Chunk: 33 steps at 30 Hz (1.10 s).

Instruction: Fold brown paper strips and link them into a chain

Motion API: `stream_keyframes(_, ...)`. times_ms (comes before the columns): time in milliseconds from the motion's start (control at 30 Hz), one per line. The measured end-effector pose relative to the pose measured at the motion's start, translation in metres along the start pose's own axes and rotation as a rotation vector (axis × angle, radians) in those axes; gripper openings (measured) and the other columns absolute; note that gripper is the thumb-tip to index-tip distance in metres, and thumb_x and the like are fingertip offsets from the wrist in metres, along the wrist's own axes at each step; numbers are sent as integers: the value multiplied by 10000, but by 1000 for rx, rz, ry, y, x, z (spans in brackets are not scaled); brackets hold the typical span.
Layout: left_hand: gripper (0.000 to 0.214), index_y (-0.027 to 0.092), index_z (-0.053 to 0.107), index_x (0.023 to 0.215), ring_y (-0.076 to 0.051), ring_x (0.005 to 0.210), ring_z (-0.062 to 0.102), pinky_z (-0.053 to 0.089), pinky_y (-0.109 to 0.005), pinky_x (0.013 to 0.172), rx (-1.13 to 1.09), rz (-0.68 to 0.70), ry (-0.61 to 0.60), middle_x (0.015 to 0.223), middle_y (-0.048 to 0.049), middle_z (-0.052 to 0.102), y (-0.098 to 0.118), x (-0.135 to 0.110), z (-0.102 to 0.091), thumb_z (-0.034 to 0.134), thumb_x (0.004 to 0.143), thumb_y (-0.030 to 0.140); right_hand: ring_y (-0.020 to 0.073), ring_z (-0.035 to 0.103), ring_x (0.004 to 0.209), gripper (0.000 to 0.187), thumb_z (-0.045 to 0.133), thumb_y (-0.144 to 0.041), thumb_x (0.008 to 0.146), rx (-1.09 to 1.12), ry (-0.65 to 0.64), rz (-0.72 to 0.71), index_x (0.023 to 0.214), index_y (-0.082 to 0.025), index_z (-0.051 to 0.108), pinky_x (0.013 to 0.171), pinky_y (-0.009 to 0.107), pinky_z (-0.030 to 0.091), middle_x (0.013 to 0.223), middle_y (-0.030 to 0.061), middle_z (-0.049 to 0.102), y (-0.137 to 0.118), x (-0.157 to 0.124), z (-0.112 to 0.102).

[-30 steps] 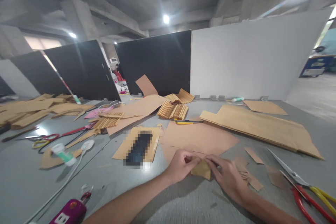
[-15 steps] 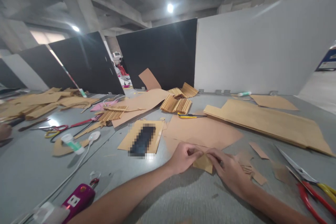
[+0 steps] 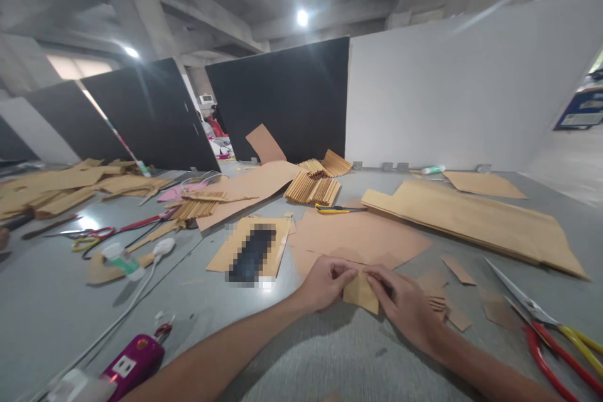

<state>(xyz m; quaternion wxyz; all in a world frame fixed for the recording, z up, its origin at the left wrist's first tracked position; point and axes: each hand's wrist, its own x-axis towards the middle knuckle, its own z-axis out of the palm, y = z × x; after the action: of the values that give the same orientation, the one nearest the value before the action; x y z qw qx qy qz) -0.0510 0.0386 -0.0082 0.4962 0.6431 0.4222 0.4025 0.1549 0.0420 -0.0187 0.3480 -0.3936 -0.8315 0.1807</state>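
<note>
Between my two hands is a small piece of brown paper (image 3: pixel 362 295), held up just over the grey table. My left hand (image 3: pixel 326 284) pinches its upper left edge between thumb and fingers. At the upper right edge, my right hand (image 3: pixel 398 295) pinches the same piece. A creased line seems to run down the piece near the fingertips. Just beyond the hands lies a large flat sheet of brown paper (image 3: pixel 358 232). Small cut paper scraps (image 3: pixel 458 271) and a little pleated piece (image 3: pixel 437 303) lie beside my right hand.
Large scissors (image 3: pixel 541 320) lie at the right. A yellow cutter (image 3: pixel 336 208) rests near pleated paper stacks (image 3: pixel 313 188). Folded brown paper (image 3: pixel 475 226) spans the back right. Left are a pixelated dark object (image 3: pixel 253 254), a glue tube (image 3: pixel 123 262), a white cable and a purple power strip (image 3: pixel 134 364).
The two pinching thumbs have moved slightly apart along the paper's top edge, showing more of the piece. The whole view has shifted a little.
</note>
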Motion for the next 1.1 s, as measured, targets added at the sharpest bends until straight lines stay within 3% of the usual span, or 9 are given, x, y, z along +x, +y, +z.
stream_keyframes(400, 425, 123, 782, 876, -123, 461, 487, 328, -235, 485, -2, -14, -1, 588, -26, 637, -1, 1, 0, 667, 880, 532, 201, 718, 722, 258, 411, -332, 1044, 34, -38, 51, 1007, -252, 653, 651, 276, 501, 858, 22, 751, -4, -1, -3)
stream_keyframes(567, 434, 113, 789, 888, -133, 523, 531, 366, -234, 525, -37, -4, 53, 681, -60, 700, -1, 2, -1, 689, 864, 534, 209, 732, 809, 251, 415, -315, 1042, 36, -28, 69, 1137, -268, 642, 703, 288, 529, 907, 22, 753, -7, 1, -5)
stream_keyframes(700, 451, 97, 794, 899, -128, 556, 530, 371, -223, 529, -83, 2, 113, 701, -65, 696, -2, 3, -2, 701, 858, 537, 213, 727, 863, 299, 425, -327, 1038, 1, 66, 105, 1309, -247, 521, 753, 324, 570, 1075, 76, 734, -4, -1, -2)
stream_keyframes(800, 464, 92, 777, 874, -110, 527, 502, 363, -213, 498, -126, -4, 163, 693, -49, 670, -4, 4, -2, 698, 857, 549, 265, 655, 1157, 466, 433, -279, 1024, -81, 232, 16, 1478, -229, 342, 952, 438, 549, 1429, 159, 551, -2, -4, 1)
stream_keyframes(900, 494, 98, 748, 860, -92, 471, 460, 345, -202, 443, -165, -7, 200, 648, -20, 615, -6, 6, -3, 660, 873, 583, 323, 395, 1449, 609, 451, -193, 1003, -176, 355, -165, 1564, -249, 218, 1116, 557, 423, 1623, 149, 308, -5, -6, 2)
stream_keyframes(1000, 522, 97, 734, 827, -93, 448, 462, 348, -198, 408, -186, -5, 208, 618, -8, 572, -7, 8, -3, 653, 864, 611, 352, 298, 1499, 720, 484, -141, 984, -237, 406, -269, 1603, -279, 144, 1136, 610, 385, 1655, 123, 246, -7, -7, 3)
stream_keyframes(1100, 524, 89, 749, 850, -95, 421, 474, 366, -206, 392, -189, -14, 209, 619, -12, 577, -9, 8, -3, 676, 847, 608, 369, 356, 1467, 749, 479, -172, 995, -210, 393, -175, 1622, -249, 77, 1077, 594, 460, 1671, 145, 179, -5, -7, 5)
